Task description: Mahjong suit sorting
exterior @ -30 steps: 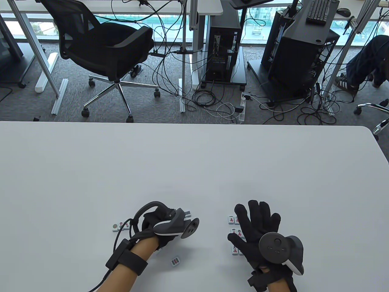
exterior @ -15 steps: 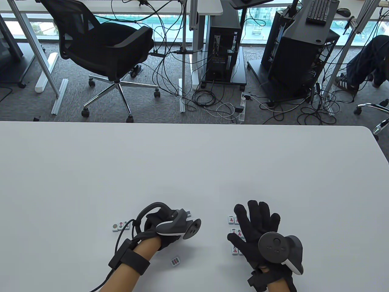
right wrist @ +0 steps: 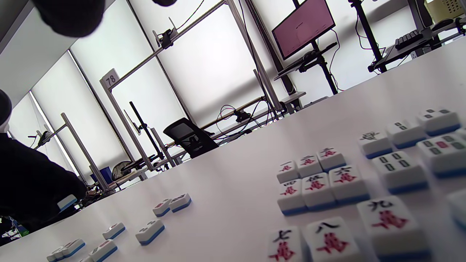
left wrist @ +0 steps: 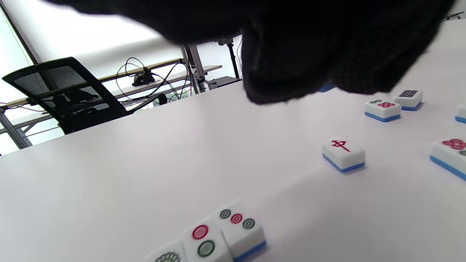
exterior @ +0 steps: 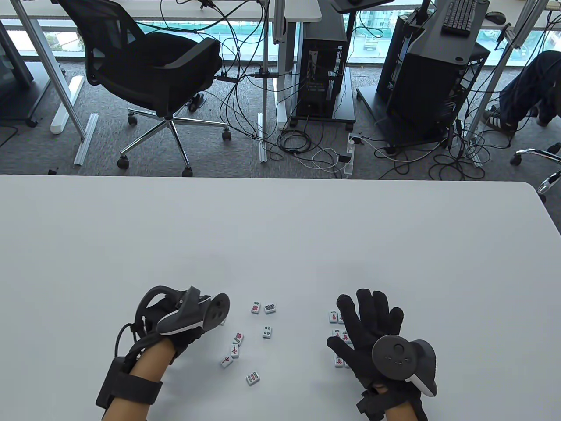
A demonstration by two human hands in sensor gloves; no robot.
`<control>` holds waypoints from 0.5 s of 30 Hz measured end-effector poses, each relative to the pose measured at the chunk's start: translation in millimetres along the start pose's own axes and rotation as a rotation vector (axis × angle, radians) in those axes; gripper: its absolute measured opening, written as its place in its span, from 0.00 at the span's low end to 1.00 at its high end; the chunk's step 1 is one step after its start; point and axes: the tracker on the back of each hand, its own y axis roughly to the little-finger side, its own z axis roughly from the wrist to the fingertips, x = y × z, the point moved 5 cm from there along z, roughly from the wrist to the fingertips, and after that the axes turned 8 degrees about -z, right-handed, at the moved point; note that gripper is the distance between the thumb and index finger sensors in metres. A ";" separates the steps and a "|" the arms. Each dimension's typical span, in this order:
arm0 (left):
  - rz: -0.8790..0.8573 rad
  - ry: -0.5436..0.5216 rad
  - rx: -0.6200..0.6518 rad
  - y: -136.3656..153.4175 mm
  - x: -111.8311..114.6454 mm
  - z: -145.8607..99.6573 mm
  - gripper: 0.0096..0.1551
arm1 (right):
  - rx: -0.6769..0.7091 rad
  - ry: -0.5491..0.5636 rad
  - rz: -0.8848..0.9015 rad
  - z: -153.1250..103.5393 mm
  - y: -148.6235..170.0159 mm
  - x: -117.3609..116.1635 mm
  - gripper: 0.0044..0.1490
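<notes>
We see the right hand [exterior: 372, 326] in its black glove lying flat with fingers spread over a grid of small white mahjong tiles with red characters [right wrist: 316, 183] on the white bench [exterior: 280, 237]. The left hand [exterior: 175, 322] is at the left, and we cannot tell if its fingers are closed or grip something. Between the hands, loose white tiles with blue backs [exterior: 263, 322] lie scattered, face up, and a short row of circle tiles [left wrist: 218, 236] lies under the left hand.

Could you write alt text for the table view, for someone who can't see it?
Two gloved hands, left and right, rest on a white table, with loose mahjong tiles scattered between them. Beyond are an office chair and cables.
</notes>
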 end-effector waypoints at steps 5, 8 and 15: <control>0.026 0.080 -0.053 23.5 27.9 -20.8 0.35 | -0.001 -0.002 -0.007 -0.3 -0.3 -0.3 0.49; 0.023 0.117 -0.054 24.5 46.4 -27.7 0.35 | -0.003 -0.004 -0.010 -0.2 -0.2 -1.0 0.49; 0.080 0.146 -0.038 19.4 68.2 -30.6 0.35 | -0.005 -0.013 -0.015 -0.2 -0.8 -2.6 0.50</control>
